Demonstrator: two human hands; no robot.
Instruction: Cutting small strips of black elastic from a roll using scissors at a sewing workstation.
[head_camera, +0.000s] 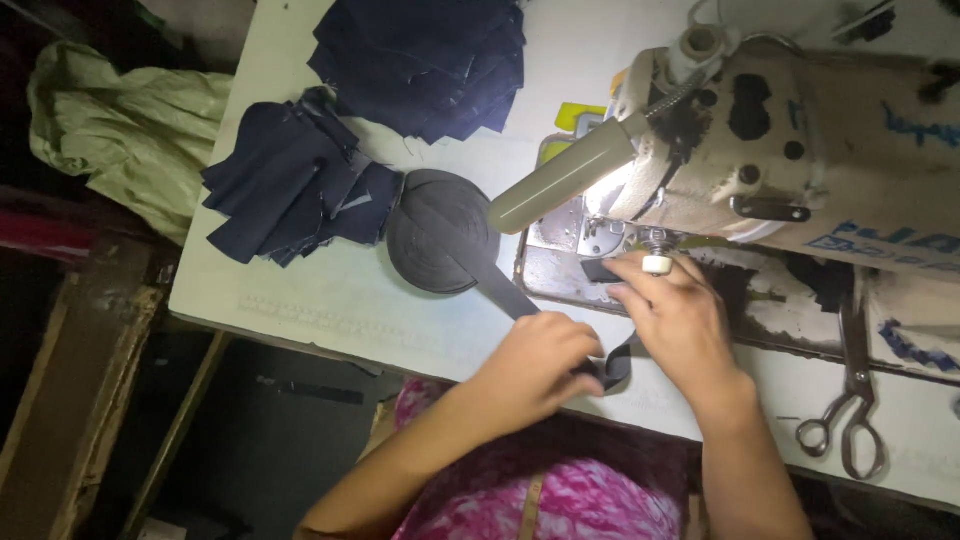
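A dark elastic band (505, 285) runs from a flat roll (437, 232) on the white table to the sewing machine (790, 150). My left hand (538, 365) pinches the band where it folds near the table's front edge. My right hand (675, 315) grips the band's other end just below the machine's needle area, fingers on the metal plate (560, 265).
Two piles of dark blue fabric pieces (295, 185) (430, 60) lie at the back left of the table (300, 300). Scissors (850, 400) rest at the right, in front of the machine. A pale green cloth (120, 130) hangs off to the left.
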